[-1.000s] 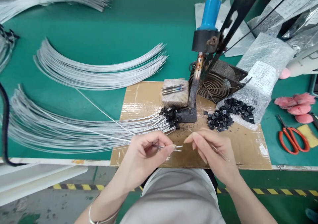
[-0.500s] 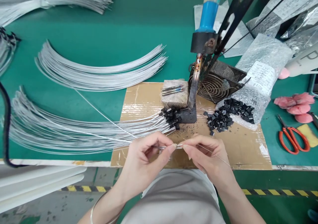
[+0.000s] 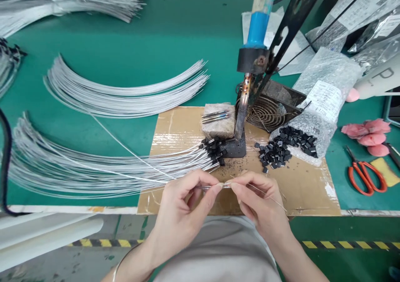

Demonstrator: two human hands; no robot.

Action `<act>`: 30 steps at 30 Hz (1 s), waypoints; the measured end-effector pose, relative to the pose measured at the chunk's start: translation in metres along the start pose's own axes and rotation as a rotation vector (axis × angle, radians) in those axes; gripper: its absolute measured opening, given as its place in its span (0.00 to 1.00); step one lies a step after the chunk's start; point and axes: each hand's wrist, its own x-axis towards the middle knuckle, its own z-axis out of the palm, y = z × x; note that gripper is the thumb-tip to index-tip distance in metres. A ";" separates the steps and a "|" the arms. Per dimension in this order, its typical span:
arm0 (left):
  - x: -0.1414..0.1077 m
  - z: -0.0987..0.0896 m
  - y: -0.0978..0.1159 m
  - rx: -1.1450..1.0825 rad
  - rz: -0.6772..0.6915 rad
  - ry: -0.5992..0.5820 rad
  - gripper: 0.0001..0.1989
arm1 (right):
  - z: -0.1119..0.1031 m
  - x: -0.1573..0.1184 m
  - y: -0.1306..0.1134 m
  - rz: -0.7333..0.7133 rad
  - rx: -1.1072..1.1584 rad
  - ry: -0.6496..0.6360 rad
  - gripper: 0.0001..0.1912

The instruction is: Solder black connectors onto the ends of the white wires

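Note:
Over the front of the cardboard sheet (image 3: 175, 127), my left hand (image 3: 184, 209) pinches a thin white wire (image 3: 204, 187) between thumb and forefinger. My right hand (image 3: 261, 200) is closed close beside it, fingertips pinching the wire's end. A fine silvery wire (image 3: 268, 197) also passes through the right hand and sticks out behind it. What lies right between the fingertips is too small to make out. Behind my left hand lies a bundle of white wires (image 3: 103, 169), with black connectors (image 3: 215, 149) at the right end.
A soldering iron (image 3: 258, 27) hangs tip-down in a stand, beside a fan (image 3: 267, 111). Metal pins (image 3: 215, 116) rest on a pale block (image 3: 217, 129). Loose black connectors (image 3: 275, 154) spill from a bubble-wrap bag (image 3: 325, 81). Red-handled scissors (image 3: 365, 177) lie right; another wire bundle (image 3: 125, 94) lies behind.
The view has shifted slightly, so the bench sits a little lower in the picture. Both hands keep the same pinch, fingertips close together, with hardly any visible movement.

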 end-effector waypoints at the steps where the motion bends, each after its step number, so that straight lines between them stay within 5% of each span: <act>1: 0.000 0.001 0.001 0.020 0.032 0.017 0.07 | 0.001 0.000 0.000 0.012 0.022 0.003 0.10; 7: 0.003 0.005 0.010 0.062 0.126 0.055 0.09 | 0.006 0.001 0.000 0.060 0.157 0.038 0.10; 20: 0.002 0.002 0.000 -0.130 -0.067 -0.044 0.09 | -0.011 0.008 -0.019 0.141 -0.032 -0.090 0.11; 30: 0.003 0.017 0.005 -0.340 -0.047 0.125 0.08 | 0.008 0.006 0.001 -0.031 0.198 0.019 0.07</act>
